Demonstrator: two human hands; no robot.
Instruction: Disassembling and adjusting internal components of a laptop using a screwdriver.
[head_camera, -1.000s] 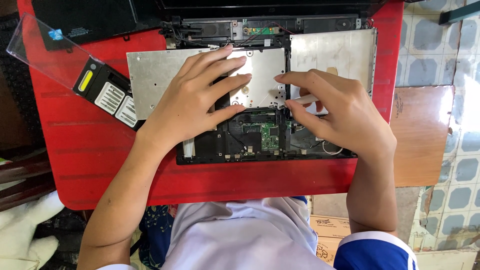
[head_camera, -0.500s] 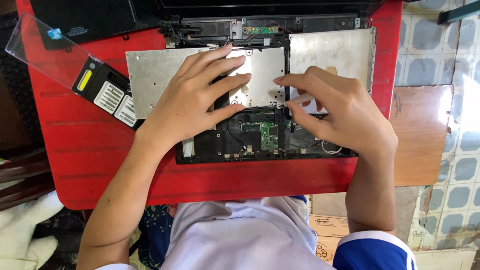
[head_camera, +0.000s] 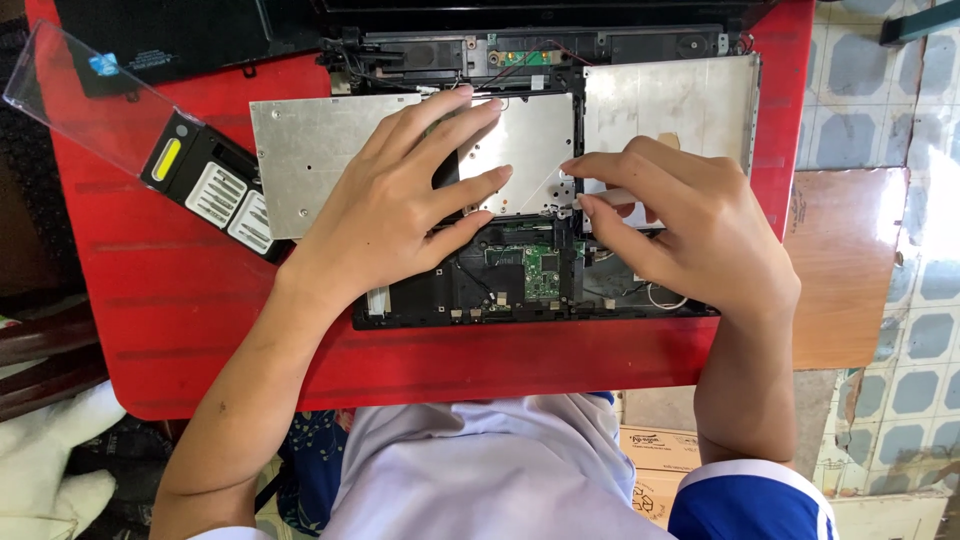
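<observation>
Opened laptop chassis (head_camera: 530, 290) flat on red counter (head_camera: 200, 300), keyboard off, internals exposed.
Silver metal shield plate (head_camera: 320, 160) lying over upper half of chassis, w/ second plate section (head_camera: 680, 100) to the right.
Left hand (head_camera: 400, 205) spread palm-down on plate, fingers apart, pressing flat; not clamped on anything.
Right hand (head_camera: 680, 225) at plate seam near centre, thumb and forefinger pinched together on a small pale piece at plate edge; can't tell if tab, tape or connector.
Green circuit board (head_camera: 540, 270) showing below plate, btwn the two hands, thin wires nearby.
Black battery pack (head_camera: 215, 185) w/ yellow label at left on counter, clear plastic strip (head_camera: 70, 95) beside it, touching.

Handling, est.: plate thin, light, stiff but bends easily; edges prob. sharp. Best taken at bare edges or corners, both hands, lifted level. Board and wires under it fragile; avoid dragging plate across them.
</observation>
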